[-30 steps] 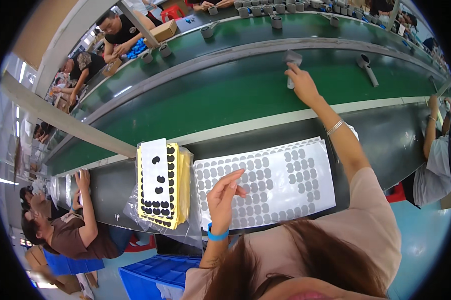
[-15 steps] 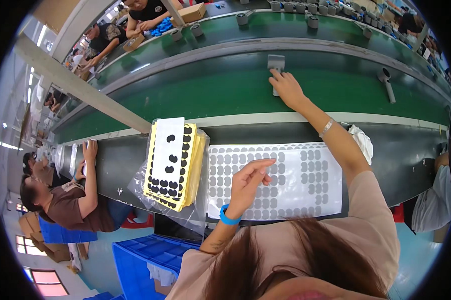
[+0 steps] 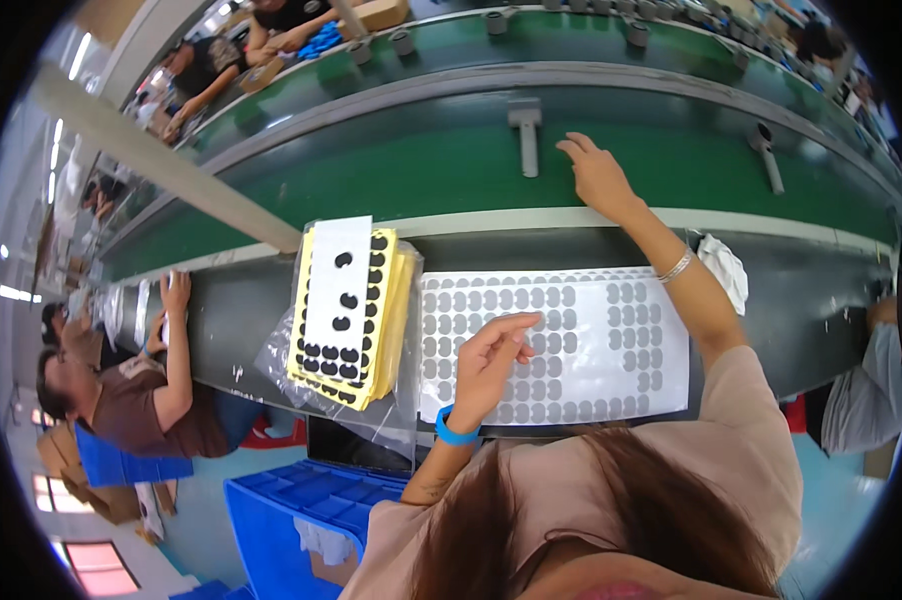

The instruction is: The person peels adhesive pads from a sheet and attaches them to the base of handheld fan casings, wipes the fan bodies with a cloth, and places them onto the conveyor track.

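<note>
My right hand (image 3: pixel 601 180) reaches over the green conveyor belt (image 3: pixel 421 170), fingers apart and holding nothing. Just left of its fingertips, without contact, lies a grey hair-dryer-shaped part (image 3: pixel 529 140), a wide head on a straight handle. My left hand (image 3: pixel 491 368) hovers above a white sheet of grey rounded stickers (image 3: pixel 596 340); its index finger is stretched, the other fingers loosely bent, and nothing shows in it. Several stickers are gone from that sheet's middle. Left of it, a stack of yellow sheets with black stickers (image 3: pixel 381 290) rests on clear plastic, a white strip (image 3: pixel 336 275) on top.
A second grey part (image 3: pixel 768 160) lies farther right on the belt. A crumpled white cloth (image 3: pixel 723 272) sits beside my right forearm. A slanted post (image 3: pixel 171 160) rises at the left. Blue crates (image 3: pixel 281 540) stand below the bench. Co-workers sit left, right and across.
My right hand has let go of the grey part and drawn back to the right. The part now lies slightly further left. My left hand stays over the sticker sheet.
</note>
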Available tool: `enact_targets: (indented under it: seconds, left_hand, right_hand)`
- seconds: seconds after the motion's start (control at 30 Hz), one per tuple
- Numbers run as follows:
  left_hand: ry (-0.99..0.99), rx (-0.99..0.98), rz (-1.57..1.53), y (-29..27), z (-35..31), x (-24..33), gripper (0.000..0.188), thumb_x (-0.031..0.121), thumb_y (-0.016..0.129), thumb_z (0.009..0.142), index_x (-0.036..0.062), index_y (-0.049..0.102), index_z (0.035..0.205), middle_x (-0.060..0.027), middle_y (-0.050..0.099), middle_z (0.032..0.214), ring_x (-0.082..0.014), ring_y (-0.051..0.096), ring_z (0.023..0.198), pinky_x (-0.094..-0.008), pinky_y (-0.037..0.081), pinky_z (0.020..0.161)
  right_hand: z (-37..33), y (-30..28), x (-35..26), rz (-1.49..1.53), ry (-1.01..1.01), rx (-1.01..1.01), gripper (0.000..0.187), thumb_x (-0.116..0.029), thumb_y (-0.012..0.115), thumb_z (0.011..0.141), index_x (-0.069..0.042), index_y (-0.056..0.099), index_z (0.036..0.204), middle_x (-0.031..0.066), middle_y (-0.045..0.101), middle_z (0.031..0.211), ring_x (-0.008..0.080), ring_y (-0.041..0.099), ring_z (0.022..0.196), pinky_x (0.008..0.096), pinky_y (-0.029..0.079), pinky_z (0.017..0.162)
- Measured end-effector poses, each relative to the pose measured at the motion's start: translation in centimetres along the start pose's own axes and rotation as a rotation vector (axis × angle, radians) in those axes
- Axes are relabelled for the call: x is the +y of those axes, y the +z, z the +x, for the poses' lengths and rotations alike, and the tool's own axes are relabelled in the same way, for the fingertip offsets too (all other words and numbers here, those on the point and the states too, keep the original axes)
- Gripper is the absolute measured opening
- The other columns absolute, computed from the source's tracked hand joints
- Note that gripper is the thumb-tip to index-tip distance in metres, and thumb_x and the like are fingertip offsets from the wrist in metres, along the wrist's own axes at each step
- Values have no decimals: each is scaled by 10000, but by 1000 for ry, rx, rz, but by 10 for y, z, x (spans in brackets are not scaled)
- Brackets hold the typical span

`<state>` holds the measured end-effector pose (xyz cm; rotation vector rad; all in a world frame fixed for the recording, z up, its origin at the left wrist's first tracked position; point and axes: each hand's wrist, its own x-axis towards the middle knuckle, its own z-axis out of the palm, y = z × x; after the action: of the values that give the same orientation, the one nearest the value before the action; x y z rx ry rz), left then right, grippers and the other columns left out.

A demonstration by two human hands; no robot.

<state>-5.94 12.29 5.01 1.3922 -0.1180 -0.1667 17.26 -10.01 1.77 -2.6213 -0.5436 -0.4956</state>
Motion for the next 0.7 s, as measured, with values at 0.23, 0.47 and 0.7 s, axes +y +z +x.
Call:
enact_targets:
  seconds: [0.23,0.47,0.7]
  left_hand:
    - [-33,21,72,-6,2,-5,217,72,477,917,5,612,1072,-69,624,1043,-90,569,731,-216,464,665]
    - [-77,33,77,14,6,-14,208,68,489,910,2,618,1060,-71,626,1034,-91,570,725,-209,466,655]
    - [-42,-58,84,32,6,-11,216,66,479,914,6,605,1079,-67,613,1045,-94,570,759,-210,464,681]
  right_hand:
    - [-81,-78,190,-208,354,527,290,-38,588,741,-36,552,1029,181,566,1006,368,544,949,429,440,820]
    - [-141,-119,301,-505,822,598,524,-243,671,726,-47,477,1171,191,529,1126,430,511,999,477,431,853]
    - [-149,-126,330,-602,884,405,467,-470,605,783,-84,617,1045,158,589,1056,414,552,953,481,466,776]
